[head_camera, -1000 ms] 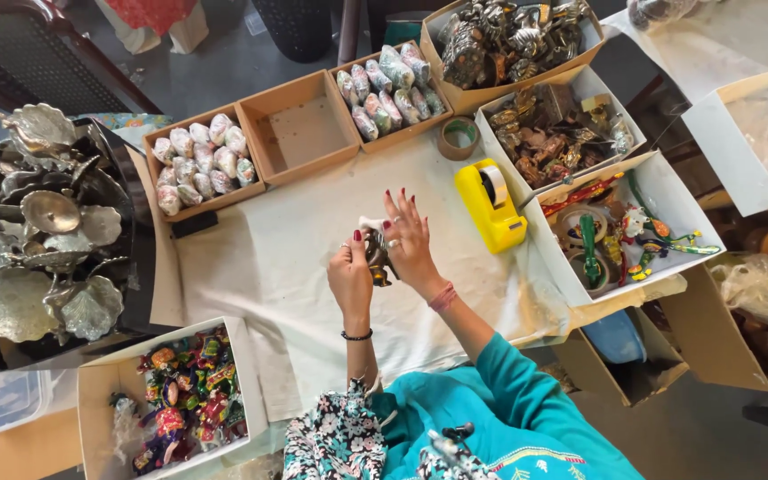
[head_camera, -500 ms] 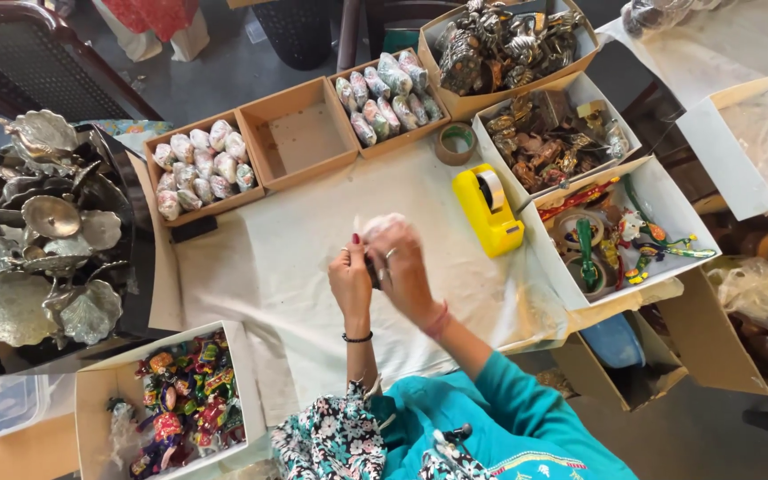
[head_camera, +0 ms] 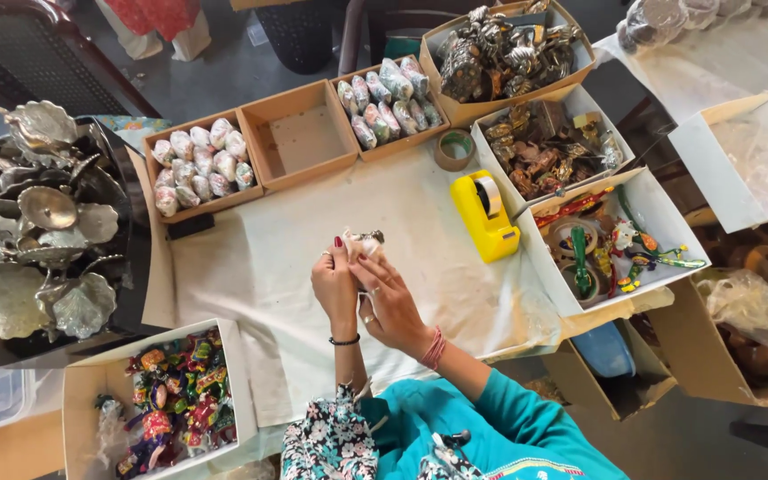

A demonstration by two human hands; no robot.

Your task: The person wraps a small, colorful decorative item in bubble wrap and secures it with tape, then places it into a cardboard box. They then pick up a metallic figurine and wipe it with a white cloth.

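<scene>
Ideally, keep the small metal figurine [head_camera: 364,242] steady in the left hand [head_camera: 334,286] while the right hand [head_camera: 387,302] draws the pale wrapping snugly around it, over the white cloth on the surface [head_camera: 295,240]. Both sets of fingers [head_camera: 372,269] are closed on the partly wrapped figurine, which protrudes just above the fingertips, between the two hands.

left hand [head_camera: 334,286] and right hand [head_camera: 390,304] gripping small metal figurine [head_camera: 364,244] half in white wrap, above white cloth [head_camera: 286,240], yellow tape dispenser [head_camera: 484,216] right, empty cardboard box [head_camera: 298,132] behind
</scene>
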